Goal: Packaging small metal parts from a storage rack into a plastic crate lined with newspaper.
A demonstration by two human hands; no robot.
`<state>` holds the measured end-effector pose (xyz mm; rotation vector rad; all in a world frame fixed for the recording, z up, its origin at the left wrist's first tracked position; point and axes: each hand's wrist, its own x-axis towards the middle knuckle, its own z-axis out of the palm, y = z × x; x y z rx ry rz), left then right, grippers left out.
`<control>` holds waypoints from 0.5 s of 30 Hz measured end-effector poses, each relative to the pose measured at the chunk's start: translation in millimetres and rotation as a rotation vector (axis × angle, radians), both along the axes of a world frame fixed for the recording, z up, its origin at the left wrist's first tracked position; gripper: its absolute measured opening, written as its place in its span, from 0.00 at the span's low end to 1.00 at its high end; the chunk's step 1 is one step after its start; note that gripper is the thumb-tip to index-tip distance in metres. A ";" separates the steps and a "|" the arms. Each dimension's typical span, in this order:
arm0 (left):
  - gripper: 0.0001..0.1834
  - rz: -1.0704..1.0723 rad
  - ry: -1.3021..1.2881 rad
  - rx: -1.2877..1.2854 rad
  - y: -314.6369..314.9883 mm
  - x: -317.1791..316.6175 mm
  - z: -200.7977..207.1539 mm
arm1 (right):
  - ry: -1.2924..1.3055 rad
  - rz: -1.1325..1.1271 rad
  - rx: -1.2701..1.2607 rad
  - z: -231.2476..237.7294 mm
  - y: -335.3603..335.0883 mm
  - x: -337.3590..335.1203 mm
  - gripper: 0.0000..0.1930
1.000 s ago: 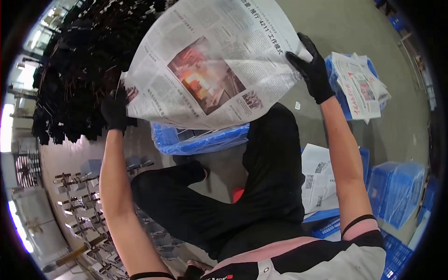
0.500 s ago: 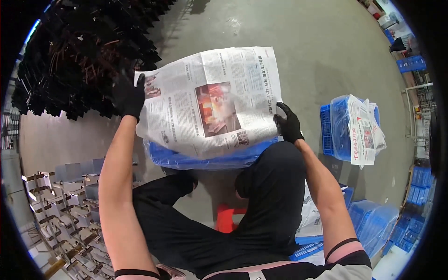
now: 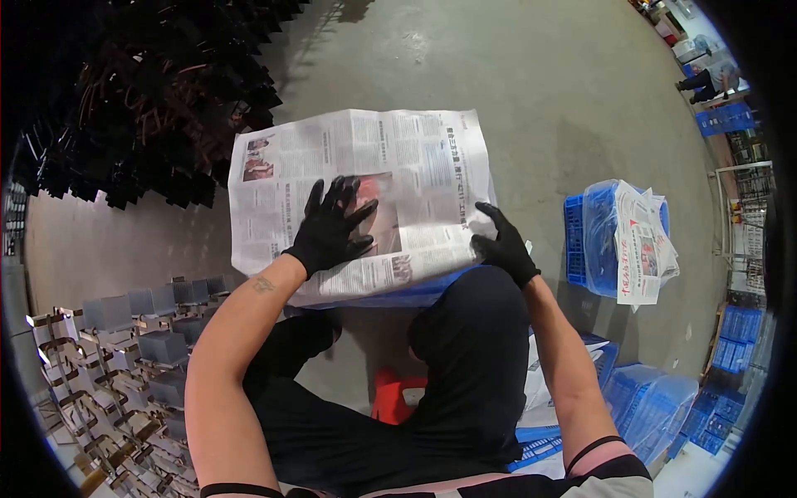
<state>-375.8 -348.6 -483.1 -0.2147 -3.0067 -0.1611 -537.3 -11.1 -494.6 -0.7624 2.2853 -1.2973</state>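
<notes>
A sheet of newspaper (image 3: 423,158) with a colour picture lies spread over a crate lined with blue plastic (image 3: 386,296) in front of my knees. The crate is mostly hidden beneath the sheet. My left hand (image 3: 330,231), in a black glove, rests flat on the picture with its fingers spread. At the right edge of the sheet is my right hand (image 3: 505,247), also gloved in black. Its index finger and thumb are apart and touch the paper near the corner.
Racks of dark metal parts (image 3: 149,91) stand at the far left. Stacked metal pieces (image 3: 108,315) fill the near left. To the right is a blue crate (image 3: 574,241) topped with newspapers (image 3: 643,249). A red stool (image 3: 390,398) is between my legs. Someone (image 3: 712,79) is far right.
The newspaper has come down onto the crate. My left hand has let go of its left edge and moved right onto the picture. My right hand has shifted slightly down with its edge.
</notes>
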 end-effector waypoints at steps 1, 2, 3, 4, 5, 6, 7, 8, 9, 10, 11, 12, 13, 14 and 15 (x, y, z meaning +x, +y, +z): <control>0.37 -0.017 -0.038 0.008 -2.9 1.5 -7.5 | 0.004 -0.002 0.004 3.2 -2.5 1.1 0.31; 0.37 -0.019 -0.035 0.011 -6.4 0.6 -15.6 | -0.010 0.038 0.127 7.0 -4.1 1.4 0.30; 0.37 -0.026 -0.054 0.030 -8.3 0.1 -22.7 | -0.026 0.080 0.250 14.8 -7.6 2.5 0.30; 0.38 -0.034 -0.075 0.048 -10.2 -0.2 -30.0 | -0.044 0.122 0.374 19.2 -11.5 3.2 0.30; 0.38 -0.043 -0.094 0.068 -10.9 -1.7 -37.4 | -0.044 0.121 0.380 20.8 -13.8 3.0 0.30; 0.38 -0.043 -0.095 0.074 -11.4 -3.2 -45.2 | -0.034 0.109 0.398 21.7 -16.4 2.8 0.29; 0.38 -0.022 -0.105 0.056 -12.0 -4.6 -53.2 | -0.024 0.098 0.415 21.4 -19.3 2.5 0.29; 0.39 -0.002 -0.116 0.041 -11.7 -6.8 -61.3 | -0.014 0.086 0.435 20.0 -21.8 2.1 0.29; 0.39 0.018 -0.127 0.025 -11.8 -8.7 -69.5 | -0.015 0.084 0.444 17.2 -25.3 2.1 0.29; 0.39 0.016 -0.128 0.034 -13.2 -10.7 -77.5 | -0.212 0.038 0.370 13.4 -29.7 2.4 0.30; 0.39 0.023 -0.142 0.046 -15.6 -13.0 -85.4 | -0.406 -0.010 0.292 8.9 -34.1 2.7 0.30; 0.39 0.030 -0.156 0.057 -18.0 -15.1 -93.4 | -0.599 -0.060 0.210 3.8 -38.0 2.6 0.31; 0.40 0.034 -0.169 0.071 -18.0 -18.7 -101.7 | -0.600 -0.066 0.219 -5.2 -39.1 1.3 0.31; 0.40 0.030 -0.169 0.080 -16.8 -21.4 -110.1 | -0.449 -0.011 0.269 -18.9 -39.5 0.0 0.31; 0.40 0.038 -0.164 0.075 -15.4 -22.6 -117.5 | -0.300 0.049 0.315 -27.4 -43.6 -0.5 0.32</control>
